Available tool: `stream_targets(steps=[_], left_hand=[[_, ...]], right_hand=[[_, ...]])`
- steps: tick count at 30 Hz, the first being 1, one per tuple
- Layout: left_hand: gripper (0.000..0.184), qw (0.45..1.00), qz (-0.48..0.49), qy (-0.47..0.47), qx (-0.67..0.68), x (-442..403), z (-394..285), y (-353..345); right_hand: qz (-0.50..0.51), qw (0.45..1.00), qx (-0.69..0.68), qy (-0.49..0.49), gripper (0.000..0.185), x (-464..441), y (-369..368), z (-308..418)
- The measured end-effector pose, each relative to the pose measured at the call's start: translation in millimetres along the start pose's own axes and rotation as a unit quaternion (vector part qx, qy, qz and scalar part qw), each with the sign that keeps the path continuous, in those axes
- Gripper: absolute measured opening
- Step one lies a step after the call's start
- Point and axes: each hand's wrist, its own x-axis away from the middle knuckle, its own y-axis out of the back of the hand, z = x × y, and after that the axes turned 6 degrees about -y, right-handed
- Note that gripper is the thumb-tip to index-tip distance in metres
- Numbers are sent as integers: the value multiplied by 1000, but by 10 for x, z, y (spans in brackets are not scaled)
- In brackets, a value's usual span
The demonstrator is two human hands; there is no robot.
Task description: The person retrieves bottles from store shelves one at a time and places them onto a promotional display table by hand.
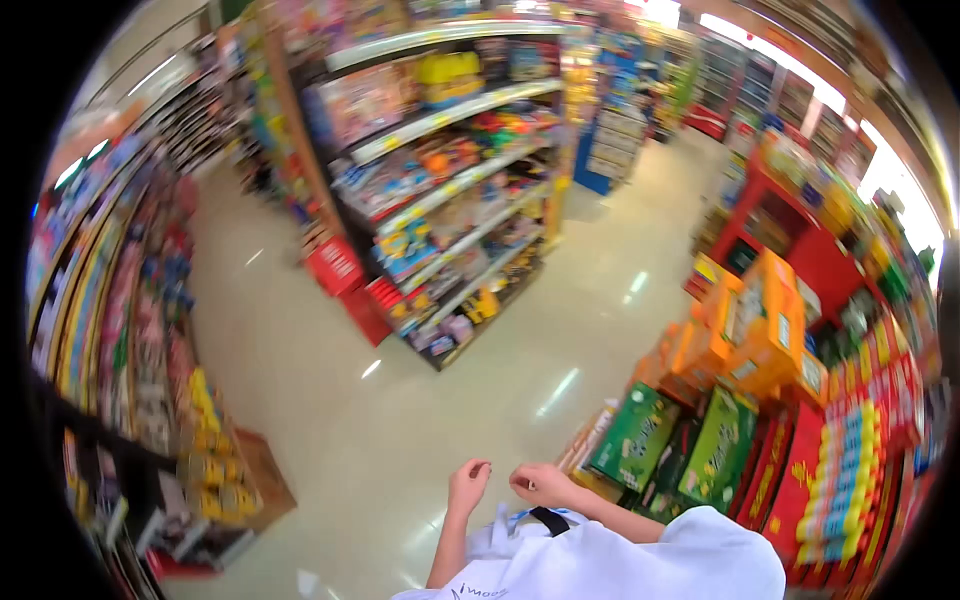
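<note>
My left hand [468,486] is raised in front of my body with its fingers curled closed. A short gap to the right, my right hand [545,485] is curled too, with its fingertips toward the left hand. Anything inside the fingers is hidden or too small to make out. Just below the hands are the folds of a white garment [640,555] with dark lettering, and a black strap-like piece [549,520] lies across it. Green printed boxes [634,430] are stacked to the right of my right hand.
A tall shelf unit [450,190] of colourful packages stands ahead, with a red box [335,265] at its side. Stocked shelves [110,300] line the left. Orange cartons [765,325] and red-and-yellow packs [840,480] are piled on the right. Shiny tiled floor [480,400] runs between them.
</note>
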Motion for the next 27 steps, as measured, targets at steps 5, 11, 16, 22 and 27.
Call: stream_targets(steps=[5,11,16,22,27], left_hand=[[18,988,-134,79,17,302,249,478],[18,962,-240,125,40,317,548,947],[18,962,-234,138,-18,-312,483,1482],[26,974,-122,163,-101,-1405,644,2091],[25,981,-97,159,-56,-1828,613,2609]], right_hand=[[130,991,-13,39,11,-567,-316,215],[231,966,-32,109,15,-1446,-742,397],[264,953,-49,140,14,-2388,-949,559],[222,962,-61,145,12,-3800,-931,783],[176,973,-63,132,10,-4877,-1059,910]])
